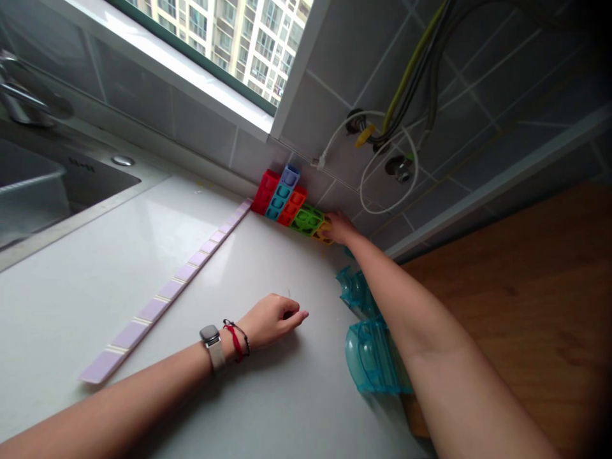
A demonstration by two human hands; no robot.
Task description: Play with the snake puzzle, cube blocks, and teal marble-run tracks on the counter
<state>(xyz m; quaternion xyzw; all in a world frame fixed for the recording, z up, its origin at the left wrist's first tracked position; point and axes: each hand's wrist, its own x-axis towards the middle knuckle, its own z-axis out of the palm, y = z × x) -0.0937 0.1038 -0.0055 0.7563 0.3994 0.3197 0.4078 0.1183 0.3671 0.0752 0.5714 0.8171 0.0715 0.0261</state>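
Observation:
My right hand (pixel 339 227) reaches to the wall side of the counter, its fingers around a yellow block (pixel 325 231) with a hollowed face. That block sits at the right end of a row of coloured plastic blocks standing against the tiles. Next to it are green blocks (pixel 306 220), then a stack of orange-red blocks (pixel 292 205), a turquoise stack (pixel 280 199) topped by a lilac block (pixel 289 176), and a red stack (pixel 266 191). Over the middle of the counter, my left hand (pixel 272 320) is loosely curled, with nothing visible in its fingers.
A long lilac strip with pale cross-lines (pixel 169 290) lies across the white counter (pixel 229 401). Translucent teal plastic pieces (pixel 370 357) stand under my right forearm by the wooden surface (pixel 507 287). A sink (pixel 90 172) is at left; cables (pixel 406 76) hang at the wall.

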